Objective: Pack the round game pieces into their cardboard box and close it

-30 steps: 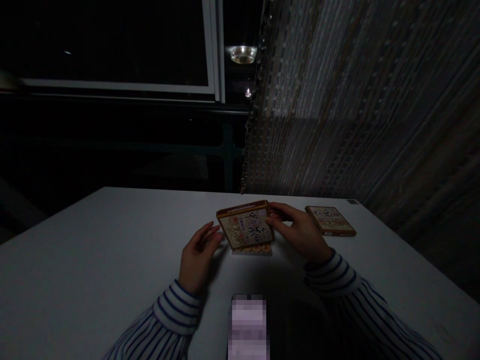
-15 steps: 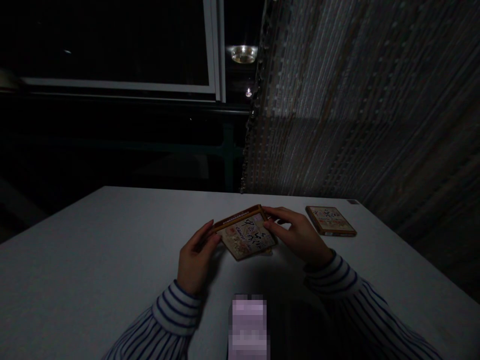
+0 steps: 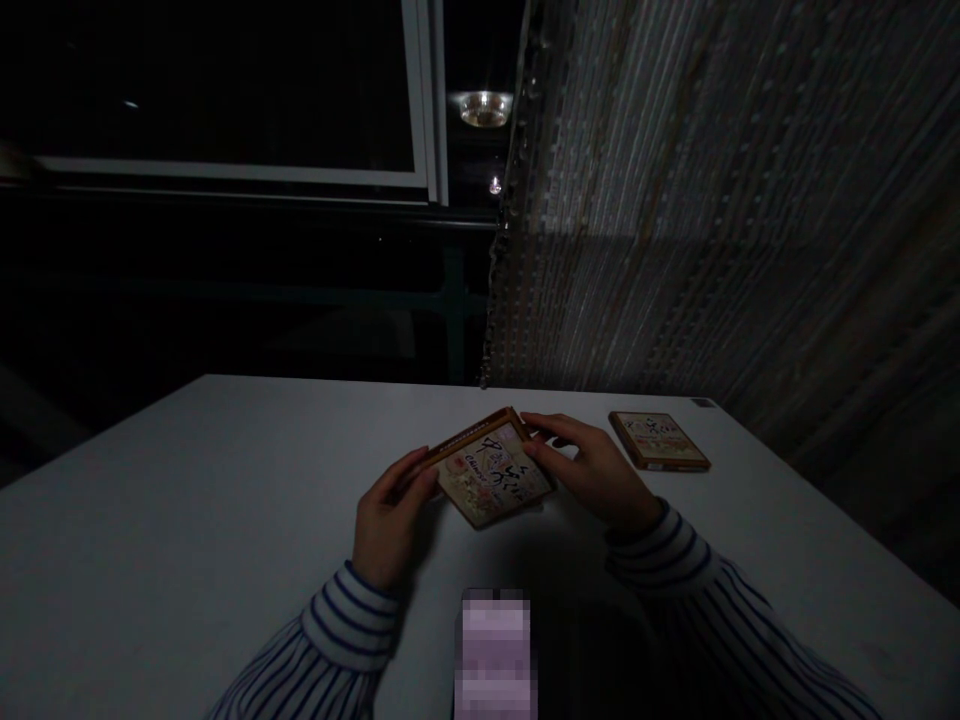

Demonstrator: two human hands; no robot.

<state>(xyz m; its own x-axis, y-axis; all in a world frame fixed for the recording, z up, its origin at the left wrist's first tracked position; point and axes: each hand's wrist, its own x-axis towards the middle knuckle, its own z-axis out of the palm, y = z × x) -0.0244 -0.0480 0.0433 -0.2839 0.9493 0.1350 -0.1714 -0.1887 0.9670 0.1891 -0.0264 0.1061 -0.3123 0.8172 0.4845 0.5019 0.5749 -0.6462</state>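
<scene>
Between my two hands, above the table, is a flat, thin box [image 3: 491,478] with a beige cover, brown edges, dark Chinese characters and the word "Chinese". It is tilted, its cover facing me. My left hand [image 3: 390,515] pinches its left corner between thumb and fingers. On the opposite side, my right hand [image 3: 596,475] grips the upper right corner, thumb on the cover and fingers behind. A second flat box [image 3: 660,440] with a like cover lies flat on the table, beyond my right hand.
The white table [image 3: 225,480] spans the view. A phone-like thing with a blurred screen [image 3: 495,650] is at the near edge. A small dark label [image 3: 702,402] marks the far right corner. Behind stand a bead-string curtain [image 3: 637,220] and a dark window [image 3: 225,90].
The held box has tipped slightly, so more of its cover faces me and less of its top edge shows. Both hands keep their hold.
</scene>
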